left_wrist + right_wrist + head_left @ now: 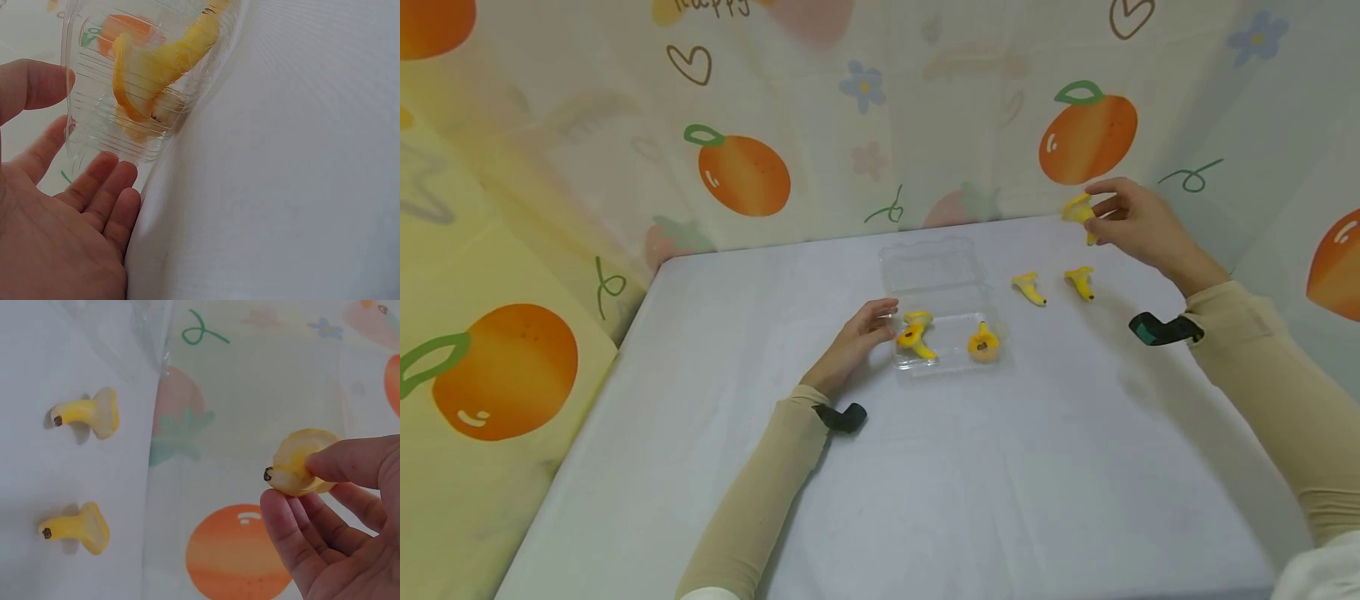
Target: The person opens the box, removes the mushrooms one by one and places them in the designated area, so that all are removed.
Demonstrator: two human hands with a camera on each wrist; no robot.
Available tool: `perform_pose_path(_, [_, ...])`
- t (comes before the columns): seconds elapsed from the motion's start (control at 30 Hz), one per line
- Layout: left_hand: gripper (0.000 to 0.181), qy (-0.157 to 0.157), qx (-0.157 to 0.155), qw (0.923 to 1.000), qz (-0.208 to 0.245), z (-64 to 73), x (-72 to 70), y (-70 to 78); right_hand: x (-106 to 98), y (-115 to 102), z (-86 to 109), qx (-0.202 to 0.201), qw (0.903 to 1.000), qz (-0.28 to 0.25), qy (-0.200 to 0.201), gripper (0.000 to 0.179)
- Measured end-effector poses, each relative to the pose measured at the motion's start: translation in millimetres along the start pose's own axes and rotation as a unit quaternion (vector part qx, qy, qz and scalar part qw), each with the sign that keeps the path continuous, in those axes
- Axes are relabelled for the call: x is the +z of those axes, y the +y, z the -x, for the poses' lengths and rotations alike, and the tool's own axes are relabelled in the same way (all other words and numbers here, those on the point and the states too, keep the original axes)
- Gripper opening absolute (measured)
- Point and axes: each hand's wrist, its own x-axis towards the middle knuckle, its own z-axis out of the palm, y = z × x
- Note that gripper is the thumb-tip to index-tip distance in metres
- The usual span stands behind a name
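My right hand pinches a yellow mushroom-shaped piece between thumb and fingers, raised over the far right of the table. It has a flared pale cap and a dark stem tip. My left hand lies at the left side of a clear plastic box, thumb and index fingertips at its wall, the other fingers extended below. Inside the box, similar yellow pieces overlap at the left, and another piece sits at the right with its hollow underside showing.
Two more yellow pieces, one nearer the box and one farther right, lie on the white tablecloth. The box's clear lid is folded back behind it. A fruit-printed curtain hangs along the table's far edge.
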Motion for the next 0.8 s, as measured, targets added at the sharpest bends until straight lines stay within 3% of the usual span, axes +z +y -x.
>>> perform_pose_path(0.8, [0.056,0.001,-0.002,1.0000,0.003,2.8,1.2,2.4,-21,24,-0.5,0.028,0.9993,0.001,0.024,0.064])
